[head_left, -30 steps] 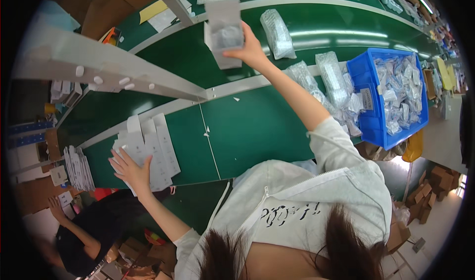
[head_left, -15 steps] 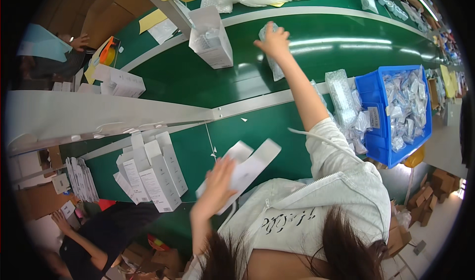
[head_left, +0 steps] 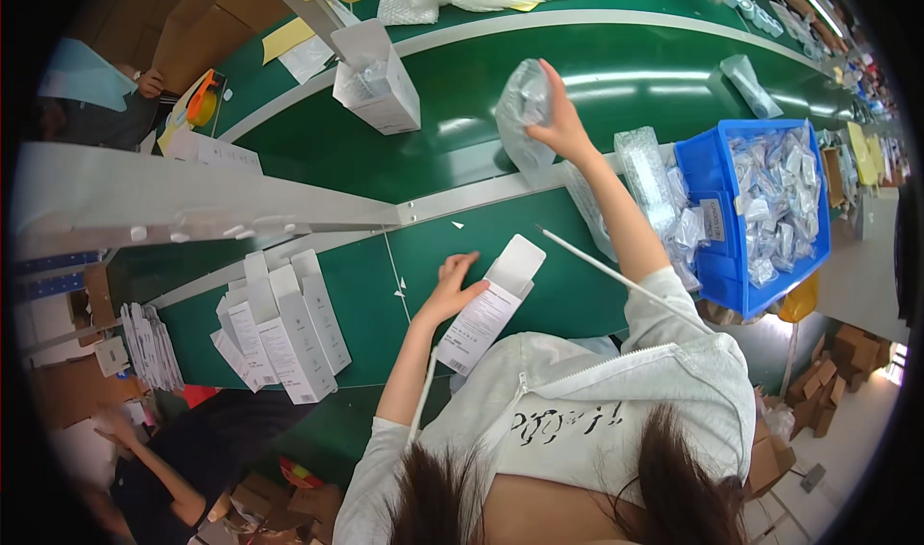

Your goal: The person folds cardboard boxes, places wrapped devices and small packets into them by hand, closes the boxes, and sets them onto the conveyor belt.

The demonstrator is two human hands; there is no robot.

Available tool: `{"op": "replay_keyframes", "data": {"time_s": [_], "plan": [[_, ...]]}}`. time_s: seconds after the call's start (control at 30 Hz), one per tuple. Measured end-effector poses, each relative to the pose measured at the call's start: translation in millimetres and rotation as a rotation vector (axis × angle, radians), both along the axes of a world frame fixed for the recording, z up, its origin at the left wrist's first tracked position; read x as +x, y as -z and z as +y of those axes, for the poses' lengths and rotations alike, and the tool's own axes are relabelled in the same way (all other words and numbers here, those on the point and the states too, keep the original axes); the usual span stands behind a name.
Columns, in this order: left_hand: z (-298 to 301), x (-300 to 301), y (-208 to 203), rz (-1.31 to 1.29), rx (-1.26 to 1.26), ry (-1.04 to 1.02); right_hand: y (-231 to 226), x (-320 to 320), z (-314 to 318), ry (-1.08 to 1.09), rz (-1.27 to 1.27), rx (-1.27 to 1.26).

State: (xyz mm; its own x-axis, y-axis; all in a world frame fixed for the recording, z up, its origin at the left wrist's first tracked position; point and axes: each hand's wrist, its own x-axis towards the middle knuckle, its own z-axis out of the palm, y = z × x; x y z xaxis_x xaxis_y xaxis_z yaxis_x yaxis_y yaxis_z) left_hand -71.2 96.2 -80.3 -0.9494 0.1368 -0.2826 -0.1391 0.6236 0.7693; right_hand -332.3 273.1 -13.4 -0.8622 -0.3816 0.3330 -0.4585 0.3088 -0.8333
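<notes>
My right hand (head_left: 566, 131) is closed round a clear bubble-wrapped packet (head_left: 525, 112), raised over the near edge of the green belt. In front of my chest lies a slim white carton (head_left: 486, 319), slanted, its printed face up and its end flap standing out at the far end. My left hand (head_left: 450, 290) is beside the carton's left edge, thumb against it. The other fingers of that hand stretch forward over the green table, apart from the thumb. What is inside the carton cannot be seen.
Several white cartons (head_left: 284, 333) stand at the left. On the belt are an open white box (head_left: 385, 102) and another wrapped packet (head_left: 749, 88). A blue bin (head_left: 717, 169) of bagged parts stands right, bubble-wrapped packets (head_left: 647, 179) beside it. A metal beam (head_left: 212, 198) crosses at left.
My right hand has lifted the packet off the belt and drawn it nearer. The carton by my left hand has turned, showing its printed face. Another packet has appeared on the belt at right.
</notes>
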Motion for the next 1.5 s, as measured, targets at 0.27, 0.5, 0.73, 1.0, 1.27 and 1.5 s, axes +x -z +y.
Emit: {"op": "replay_keyframes", "data": {"time_s": [0.27, 0.5, 0.73, 1.0, 1.27, 1.5], "plan": [[26.5, -6.2, -37.8, -0.063, 0.457, -0.028, -37.6, 96.1, 88.3, 0.163, -0.286, -0.905], [45.6, -35.6, -80.9, 0.586, 0.264, -0.184, -68.2, 143.8, 112.0, 0.202, -0.727, -1.470], [71.5, -34.7, -56.7, 0.635, 0.203, -0.048, -90.3, 157.0, 48.4, 0.534, -0.458, -1.463], [94.3, -12.9, -48.1, 0.795, 0.216, -0.244, -54.1, 170.4, 13.6, 0.723, 0.327, -0.621], [91.0, -10.8, -35.2, 0.817, 0.250, -0.516, -71.6, 195.0, 43.9, 0.203, 0.412, -0.003], [98.3, -2.6, -52.3, 0.915, 0.222, -0.129, -59.0, 209.6, 75.7, 0.084, 0.327, 0.235]]}}
